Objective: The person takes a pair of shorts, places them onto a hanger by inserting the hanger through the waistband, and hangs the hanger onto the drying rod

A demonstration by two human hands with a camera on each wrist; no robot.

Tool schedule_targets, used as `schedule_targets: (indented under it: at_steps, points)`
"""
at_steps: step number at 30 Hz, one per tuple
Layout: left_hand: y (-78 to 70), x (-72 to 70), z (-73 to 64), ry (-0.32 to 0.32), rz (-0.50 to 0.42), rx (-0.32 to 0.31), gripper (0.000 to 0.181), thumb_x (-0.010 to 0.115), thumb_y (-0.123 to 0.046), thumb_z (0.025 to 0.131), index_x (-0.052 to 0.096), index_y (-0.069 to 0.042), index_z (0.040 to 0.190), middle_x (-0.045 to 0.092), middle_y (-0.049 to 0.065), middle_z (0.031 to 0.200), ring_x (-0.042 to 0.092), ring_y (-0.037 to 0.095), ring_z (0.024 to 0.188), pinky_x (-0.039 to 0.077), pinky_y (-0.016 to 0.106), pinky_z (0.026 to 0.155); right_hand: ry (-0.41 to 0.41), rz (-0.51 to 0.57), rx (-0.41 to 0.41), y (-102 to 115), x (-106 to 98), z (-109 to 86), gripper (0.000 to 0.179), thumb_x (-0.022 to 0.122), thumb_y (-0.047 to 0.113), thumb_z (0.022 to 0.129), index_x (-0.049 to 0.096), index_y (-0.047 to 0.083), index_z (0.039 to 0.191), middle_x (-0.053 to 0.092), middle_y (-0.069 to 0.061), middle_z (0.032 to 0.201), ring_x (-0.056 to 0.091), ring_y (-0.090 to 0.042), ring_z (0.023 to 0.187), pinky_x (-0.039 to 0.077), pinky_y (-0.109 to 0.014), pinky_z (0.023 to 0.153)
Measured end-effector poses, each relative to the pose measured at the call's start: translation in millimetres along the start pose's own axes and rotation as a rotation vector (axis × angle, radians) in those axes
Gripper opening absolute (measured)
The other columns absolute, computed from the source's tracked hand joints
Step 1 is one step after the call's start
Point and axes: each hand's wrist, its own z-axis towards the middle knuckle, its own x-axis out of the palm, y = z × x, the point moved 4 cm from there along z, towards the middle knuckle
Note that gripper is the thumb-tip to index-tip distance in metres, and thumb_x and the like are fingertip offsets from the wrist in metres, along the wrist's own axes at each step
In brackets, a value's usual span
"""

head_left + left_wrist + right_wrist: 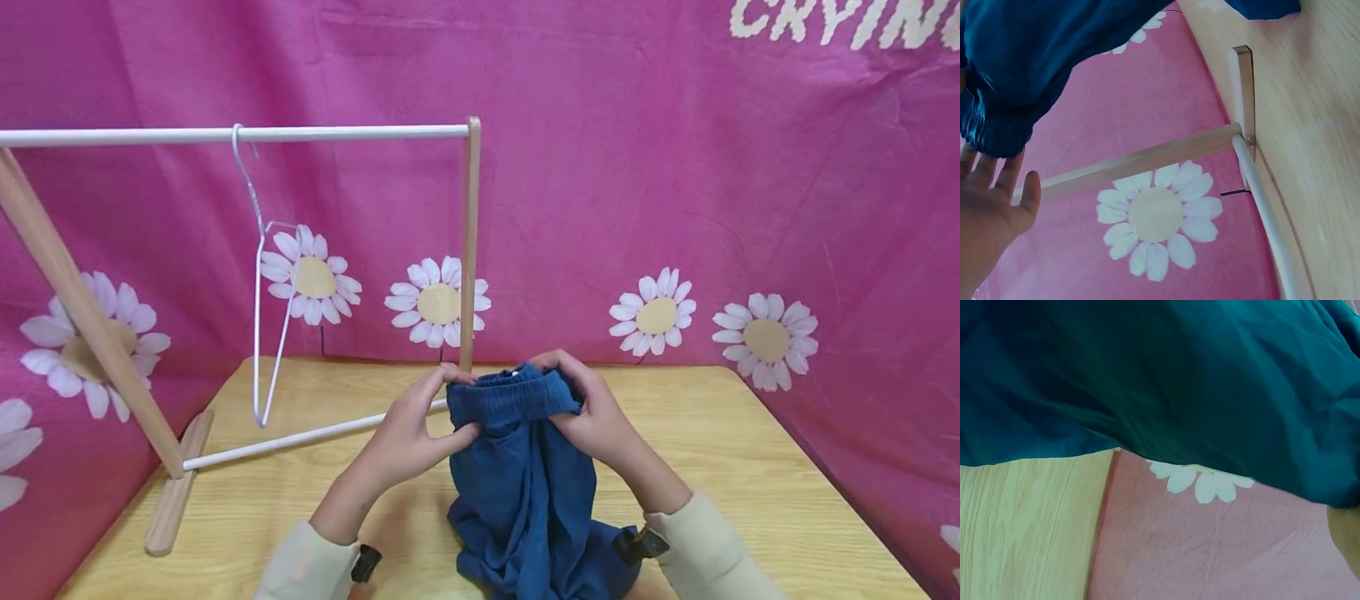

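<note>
A person is holding a pair of blue trousers up by the gathered elastic waistband, in the lower centre of the head view, above a light wooden table. The left hand is pinching the left end of the waistband between thumb and fingers, and the right hand is gripping the right end with its fingers curled over the top edge. The legs of the trousers are hanging down and bunching on the table near the bottom edge of the frame. To the left, a small garment rack of wooden posts and white rods is standing on the table, and a white wire hanger is hanging bare from its top rod in the upper left. Judging from this, the trousers are picked up and being held at the waist, but they are not yet on the hanger, which is well apart from both hands. A pink cloth with white daisies is filling the background.
</note>
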Motion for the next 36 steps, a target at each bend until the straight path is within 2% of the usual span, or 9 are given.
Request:
schedule_targets:
  at_steps: [6,9,12,15,17,22,27,32,36]
  points:
    - [-6.8,-8.9,-4.1,-0.06,0.161,0.022,0.043,0.088,-0.023,0.079,0.068,-0.013,0.116,0.062,-0.004,0.107,0.053,0.014,0.105,0.052,0.04,0.087,0.026,-0.107,-0.059,3,0,-0.3,0.029,0.067,-0.007,0.088,0.061,0.01,0.111,0.068,-0.008,0.12,0.064,-0.02,0.108,0.052,-0.033,0.095]
    - [-6.7,-16.5,-7.4,-0.084,0.158,0.005,0.033,0.088,-0.019,0.078,0.073,-0.013,0.107,0.06,-0.004,0.1,0.055,0.013,0.097,0.054,0.034,0.081,0.019,-0.147,-0.076,4,-2,-1.0,0.027,0.071,-0.006,0.085,0.06,0.012,0.102,0.068,-0.01,0.126,0.062,-0.02,0.114,0.052,-0.031,0.096]
    - [-8.1,-23.9,-8.7,-0.092,0.129,0.008,0.028,0.086,-0.012,0.079,0.073,-0.012,0.103,0.062,-0.003,0.101,0.058,0.013,0.095,0.057,0.033,0.08,0.006,-0.167,-0.103,5,-5,-1.5,0.029,0.075,-0.007,0.08,0.06,0.012,0.096,0.068,-0.011,0.125,0.06,-0.023,0.118,0.05,-0.029,0.098]
    - [-9.1,-29.0,-7.3,-0.088,0.138,0.03,0.026,0.084,-0.008,0.081,0.071,-0.012,0.103,0.067,-0.003,0.1,0.062,0.014,0.092,0.058,0.035,0.082,0.006,-0.217,-0.148,6,-7,-0.3,0.031,0.078,-0.009,0.075,0.06,0.009,0.093,0.067,-0.01,0.116,0.06,-0.025,0.112,0.05,-0.029,0.096]
    - [-8.9,-31.2,-5.8,-0.082,0.15,0.035,0.025,0.083,-0.009,0.083,0.071,-0.012,0.104,0.071,-0.002,0.098,0.066,0.014,0.089,0.058,0.037,0.082,0.016,-0.269,-0.176,7,-9,1.1,0.033,0.079,-0.008,0.074,0.06,0.008,0.094,0.064,-0.008,0.108,0.06,-0.022,0.102,0.051,-0.028,0.088]
    - [-9.4,-37.1,-3.5,-0.102,0.156,0.013,0.029,0.083,-0.011,0.085,0.069,-0.012,0.11,0.076,0.003,0.098,0.072,0.019,0.088,0.058,0.042,0.084,0.117,-0.392,-0.209,6,-16,7.7,0.036,0.082,-0.002,0.074,0.056,0.009,0.096,0.049,0.001,0.09,0.046,-0.011,0.08,0.042,-0.027,0.068]
    - [-12.8,-43.1,-3.4,-0.144,0.154,0.0,0.038,0.084,-0.011,0.083,0.064,-0.012,0.115,0.075,0.006,0.106,0.072,0.024,0.096,0.058,0.048,0.089,0.249,-0.509,-0.221,7,-22,10.5,0.046,0.087,0.007,0.073,0.05,0.011,0.099,0.044,0.005,0.085,0.044,-0.007,0.077,0.041,-0.026,0.066]
    - [-14.8,-45.8,-3.7,-0.127,0.16,0.006,0.04,0.081,-0.006,0.085,0.06,-0.009,0.118,0.073,0.009,0.11,0.07,0.027,0.102,0.056,0.049,0.093,0.34,-0.58,-0.204,2,-26,7.5,0.054,0.093,0.018,0.071,0.05,0.013,0.104,0.051,0.006,0.086,0.051,-0.006,0.078,0.051,-0.026,0.068]
    - [-16.4,-51.4,-5.8,-0.136,0.159,-0.012,0.039,0.078,-0.003,0.087,0.058,-0.008,0.12,0.072,0.011,0.112,0.069,0.029,0.104,0.055,0.051,0.094,0.366,-0.594,-0.14,-2,-29,4.6,0.064,0.094,0.037,0.069,0.051,0.017,0.113,0.063,0.007,0.095,0.061,-0.005,0.081,0.058,-0.029,0.074]
